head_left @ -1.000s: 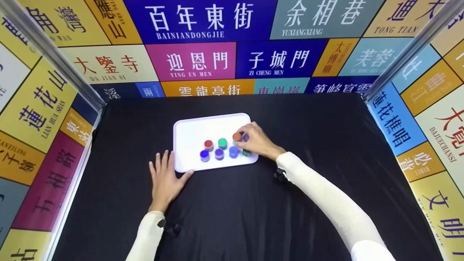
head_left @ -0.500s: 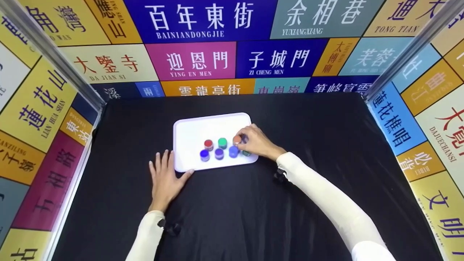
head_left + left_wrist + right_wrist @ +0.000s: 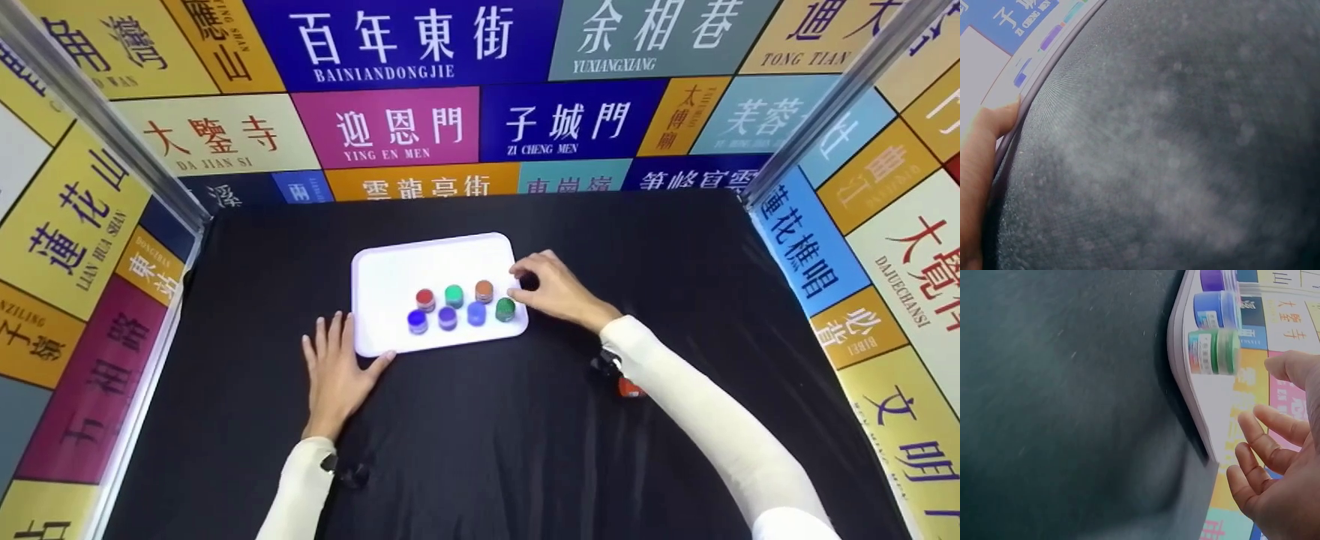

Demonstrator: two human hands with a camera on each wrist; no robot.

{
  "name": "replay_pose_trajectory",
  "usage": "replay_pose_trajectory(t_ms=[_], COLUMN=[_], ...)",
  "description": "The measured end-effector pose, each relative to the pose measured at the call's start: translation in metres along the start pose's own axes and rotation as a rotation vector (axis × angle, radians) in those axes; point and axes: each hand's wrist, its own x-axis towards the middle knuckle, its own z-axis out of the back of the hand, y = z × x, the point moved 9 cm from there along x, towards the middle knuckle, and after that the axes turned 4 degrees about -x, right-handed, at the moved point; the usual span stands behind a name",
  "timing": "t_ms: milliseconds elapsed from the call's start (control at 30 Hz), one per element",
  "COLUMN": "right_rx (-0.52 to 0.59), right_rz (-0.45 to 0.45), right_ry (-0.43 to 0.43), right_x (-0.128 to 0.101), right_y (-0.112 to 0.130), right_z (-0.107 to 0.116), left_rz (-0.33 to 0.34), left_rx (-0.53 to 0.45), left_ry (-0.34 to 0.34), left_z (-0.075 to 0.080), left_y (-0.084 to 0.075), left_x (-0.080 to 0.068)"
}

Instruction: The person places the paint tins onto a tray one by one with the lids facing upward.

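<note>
A white tray (image 3: 420, 262) lies on the black cloth, carrying small paint jars in two rows. The far row has a red jar (image 3: 425, 300), a light green jar (image 3: 454, 295) and an orange-brown jar (image 3: 484, 291). Nearer stand a blue jar (image 3: 417, 322), a purple jar (image 3: 447, 318), a light blue jar (image 3: 476, 313) and a dark green jar (image 3: 505, 309). My right hand (image 3: 553, 289) hovers at the tray's right edge, fingers relaxed, holding nothing. With fingers spread, my left hand (image 3: 337, 379) rests at the near left corner, its thumb (image 3: 1002, 118) touching the rim.
An orange-red jar (image 3: 630, 388) sits on the black cloth (image 3: 480, 450), partly covered by my right sleeve (image 3: 690, 397). Printed panels (image 3: 390, 127) with large characters enclose the table at the back and both sides.
My right hand has let go of the orange-brown jar and drawn back to the right, uncovering the dark green jar. The orange-red jar now shows beside the sleeve. My left hand stays at the tray.
</note>
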Motion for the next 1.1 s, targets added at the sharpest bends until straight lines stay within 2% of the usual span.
replay_pose_trajectory(t_ms=[467, 1100], right_rx=[-0.016, -0.013], right_rz=[-0.020, -0.027], right_ry=[-0.065, -0.094], right_x=[-0.046, -0.133], right_y=[-0.027, -0.051], right_z=[0.036, 0.046], left_rz=[-0.004, -0.009], left_rx=[-0.003, -0.004], left_ry=[0.000, -0.016], left_z=[-0.002, 0.001], left_y=[-0.001, -0.002], left_x=[0.001, 0.000])
